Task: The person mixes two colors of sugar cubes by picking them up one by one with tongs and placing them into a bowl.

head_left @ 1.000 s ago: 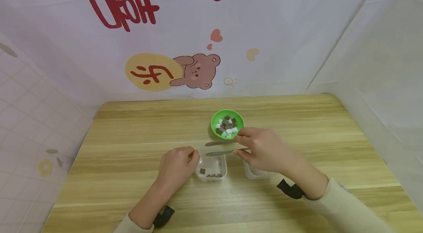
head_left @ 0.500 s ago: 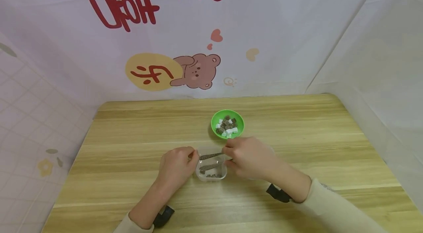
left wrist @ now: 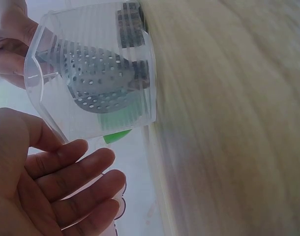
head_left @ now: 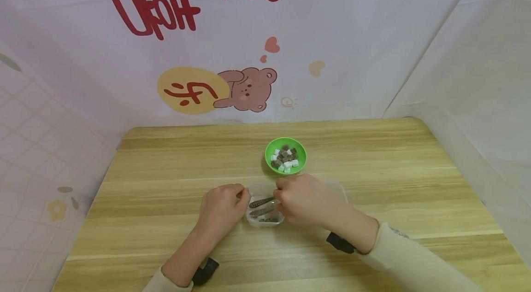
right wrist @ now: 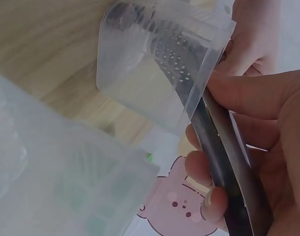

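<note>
A small clear plastic box (head_left: 265,224) stands on the table with several brown cubes (left wrist: 129,28) at its bottom. At its left corner my left hand (head_left: 220,209) pinches the rim between thumb and forefinger; the other fingers (left wrist: 86,196) extend loosely. My right hand (head_left: 309,201) grips metal tongs (right wrist: 214,142) by their arms. Both perforated tong ends (left wrist: 93,78) are down inside the box, spread apart, close to the cubes. Whether a cube lies between them I cannot tell. Beyond the hands sits a green bowl (head_left: 268,165) of mixed brown and white cubes.
A second clear box (head_left: 338,187) stands to the right, mostly hidden behind my right hand; it looms large in the right wrist view. The wooden table (head_left: 166,154) meets a printed cloth backdrop (head_left: 352,52) at the back, with cloth at both sides.
My right hand has moved left and toward me, from beside the green bowl to the left box, lowering the tong ends into it. My left hand has stayed at the rim.
</note>
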The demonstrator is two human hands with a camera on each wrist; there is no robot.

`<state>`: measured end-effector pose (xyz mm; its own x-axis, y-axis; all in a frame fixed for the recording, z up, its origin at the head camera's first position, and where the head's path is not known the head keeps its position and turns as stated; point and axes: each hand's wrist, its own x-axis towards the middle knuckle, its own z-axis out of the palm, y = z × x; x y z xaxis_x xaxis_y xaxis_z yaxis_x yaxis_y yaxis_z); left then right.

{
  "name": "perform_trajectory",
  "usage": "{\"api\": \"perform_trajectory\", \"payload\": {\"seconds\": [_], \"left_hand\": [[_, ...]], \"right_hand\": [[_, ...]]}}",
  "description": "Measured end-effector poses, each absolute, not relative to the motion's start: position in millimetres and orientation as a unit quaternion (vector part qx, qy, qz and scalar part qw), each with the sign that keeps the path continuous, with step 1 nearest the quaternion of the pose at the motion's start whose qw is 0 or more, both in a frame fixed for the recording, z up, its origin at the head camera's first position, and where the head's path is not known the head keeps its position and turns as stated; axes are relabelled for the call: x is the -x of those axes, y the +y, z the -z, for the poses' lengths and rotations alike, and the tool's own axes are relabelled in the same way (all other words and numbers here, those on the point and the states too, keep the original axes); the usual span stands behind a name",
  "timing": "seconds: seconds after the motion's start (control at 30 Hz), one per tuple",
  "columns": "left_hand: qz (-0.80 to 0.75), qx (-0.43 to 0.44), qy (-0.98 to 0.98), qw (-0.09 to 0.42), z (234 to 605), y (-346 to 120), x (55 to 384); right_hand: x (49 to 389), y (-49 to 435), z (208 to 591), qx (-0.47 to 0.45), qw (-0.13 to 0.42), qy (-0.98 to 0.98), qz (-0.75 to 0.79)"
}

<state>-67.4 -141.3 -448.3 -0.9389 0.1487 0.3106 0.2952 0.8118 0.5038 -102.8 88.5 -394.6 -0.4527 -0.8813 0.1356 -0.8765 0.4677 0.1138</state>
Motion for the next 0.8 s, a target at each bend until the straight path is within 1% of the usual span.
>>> {"api": "perform_trajectory", "payload": {"seconds": [0.43,0.6,0.8], "left_hand": [[0.278,0.123,-0.942,0.140,449,-142,67],[0.271,0.123,-0.943,0.146,450,-142,67],[0.276,0.118,-0.944,0.138,449,-141,67]], "right_hand": [[104,90,397,-0.523,0.106,-0.846,0.018],[106,100,395,-0.510,0.109,-0.853,-0.025],[109,117,389,-0.497,0.106,-0.854,-0.111]]}}
